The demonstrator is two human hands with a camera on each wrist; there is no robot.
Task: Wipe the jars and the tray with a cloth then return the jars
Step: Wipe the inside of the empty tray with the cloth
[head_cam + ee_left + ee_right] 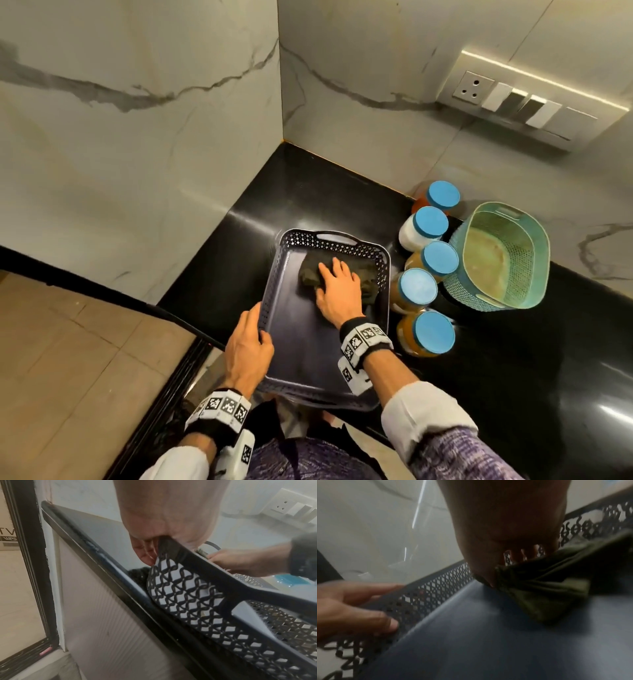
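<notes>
The head view looks steeply down from above the person, onto both hands and the dark tray (301, 342) between them. The left wrist view sits very near, under the left hand (171, 513), and looks along the tray's lattice wall toward the right hand (248, 562). The right wrist view, also very near, looks from under the right hand (505, 520) across the tray floor toward the left hand (347, 605). All three views share the tray.

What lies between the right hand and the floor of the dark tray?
The head view shows a dark green cloth under the right hand, pressed flat on the tray floor.
</notes>
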